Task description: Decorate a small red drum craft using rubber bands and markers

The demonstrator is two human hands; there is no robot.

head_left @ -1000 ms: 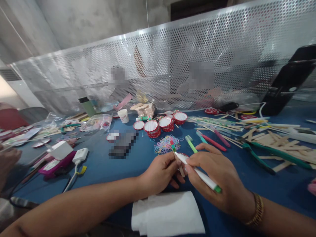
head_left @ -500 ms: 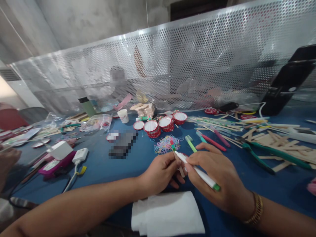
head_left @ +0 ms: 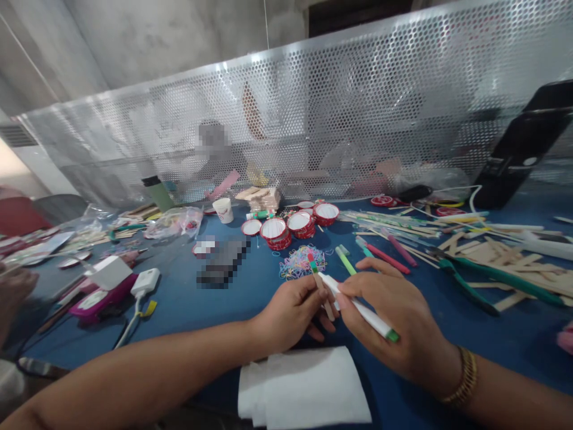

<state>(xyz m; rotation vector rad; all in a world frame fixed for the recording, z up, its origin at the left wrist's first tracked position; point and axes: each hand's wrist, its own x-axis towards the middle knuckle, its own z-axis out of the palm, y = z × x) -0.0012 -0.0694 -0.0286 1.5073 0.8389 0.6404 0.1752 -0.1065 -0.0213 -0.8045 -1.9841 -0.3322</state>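
Note:
Pinched in the fingers of my left hand (head_left: 290,313) is a flat wooden stick (head_left: 329,310), its far end coloured red and green. My right hand (head_left: 394,322) grips a white marker with a green end (head_left: 373,319), slanted toward the stick. The marker's front end lies close beside the stick; whether the two touch, I cannot tell. Just beyond my hands sits a pile of small coloured rubber bands (head_left: 298,263). A green marker cap or pen (head_left: 344,260) lies right of it. Below my hands rests a folded white cloth (head_left: 308,388).
Red-rimmed round tins (head_left: 275,230) stand at the back, near a paper cup (head_left: 222,210). Green-handled pliers (head_left: 474,286) and loose wooden sticks (head_left: 519,257) lie right. Charger plugs (head_left: 107,273) and another person's hand (head_left: 15,289) are left. A perforated metal screen (head_left: 286,119) borders the table.
The marker's front end has shifted slightly right of the stick's green band. My left hand and the stick are almost unmoved.

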